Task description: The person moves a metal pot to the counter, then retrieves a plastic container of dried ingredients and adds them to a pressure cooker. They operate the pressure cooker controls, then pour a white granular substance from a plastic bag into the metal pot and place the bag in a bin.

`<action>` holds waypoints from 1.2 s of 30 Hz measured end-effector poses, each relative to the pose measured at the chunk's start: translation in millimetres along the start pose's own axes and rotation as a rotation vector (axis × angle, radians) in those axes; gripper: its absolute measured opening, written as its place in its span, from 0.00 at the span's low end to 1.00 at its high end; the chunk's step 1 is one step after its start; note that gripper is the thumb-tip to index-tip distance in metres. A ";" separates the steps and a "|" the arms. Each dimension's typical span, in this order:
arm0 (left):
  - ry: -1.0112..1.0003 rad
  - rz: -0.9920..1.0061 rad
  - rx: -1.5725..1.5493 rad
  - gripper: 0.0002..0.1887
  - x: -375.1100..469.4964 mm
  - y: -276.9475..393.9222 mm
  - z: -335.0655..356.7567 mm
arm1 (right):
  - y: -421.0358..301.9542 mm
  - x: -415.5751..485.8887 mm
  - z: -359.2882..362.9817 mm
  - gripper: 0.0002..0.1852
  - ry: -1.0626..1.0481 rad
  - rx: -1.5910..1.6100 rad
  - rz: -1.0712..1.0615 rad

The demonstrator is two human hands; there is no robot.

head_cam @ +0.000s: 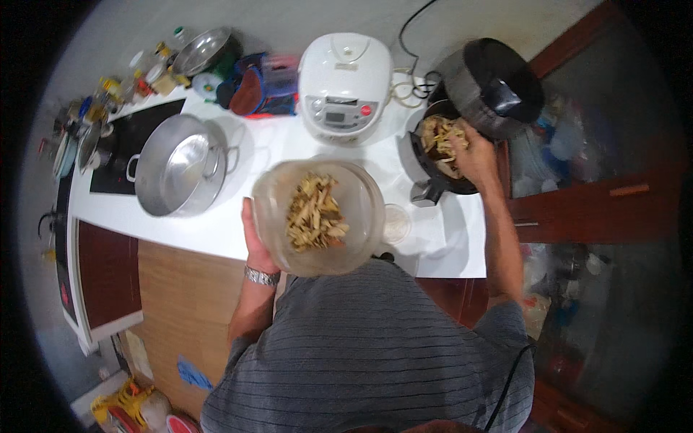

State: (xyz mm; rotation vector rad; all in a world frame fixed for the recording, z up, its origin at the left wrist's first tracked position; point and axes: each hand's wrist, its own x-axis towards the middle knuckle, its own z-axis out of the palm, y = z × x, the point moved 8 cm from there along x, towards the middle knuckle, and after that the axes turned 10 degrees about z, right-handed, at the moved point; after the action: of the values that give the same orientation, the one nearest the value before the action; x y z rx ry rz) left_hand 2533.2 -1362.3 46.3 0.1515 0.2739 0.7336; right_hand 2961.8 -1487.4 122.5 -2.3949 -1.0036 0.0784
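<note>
My left hand [260,246], with a metal watch band at the wrist, holds a translucent plastic container [365,216] up in front of my body. Dried, sliced yellowish-brown pieces [316,216] lie inside it. On the right, my right hand [475,154] reaches into a dark round basket with a handle [427,193], which looks like an air fryer drawer. Similar dried pieces [445,138] fill part of this basket. My right fingertips are at those pieces, and whether they grip any is hidden.
A white rice cooker [346,81] stands at the back. A black appliance body [495,86] is behind the basket. A large aluminium pot [181,165] sits left, beside a black cooktop [116,146]. Jars and a steel bowl [203,51] line the wall.
</note>
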 end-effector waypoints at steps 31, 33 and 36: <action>0.161 0.404 0.099 0.51 -44.2 76.1 -88.9 | -113.5 -170.7 134.3 0.38 -0.842 -0.385 -0.151; 0.170 0.403 0.070 0.51 -37.7 79.8 -84.2 | -88.9 -180.9 154.8 0.50 -0.810 -0.461 -0.135; 0.196 0.414 0.167 0.50 -29.1 80.4 -68.8 | -55.7 -191.2 179.6 0.54 -0.814 -0.496 -0.038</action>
State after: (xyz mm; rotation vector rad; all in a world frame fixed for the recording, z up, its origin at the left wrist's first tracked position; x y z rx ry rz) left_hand 2440.7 -1320.2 4.9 0.3015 0.4999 1.1392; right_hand 2742.7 -1502.7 -31.5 -2.8411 -1.5625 0.9521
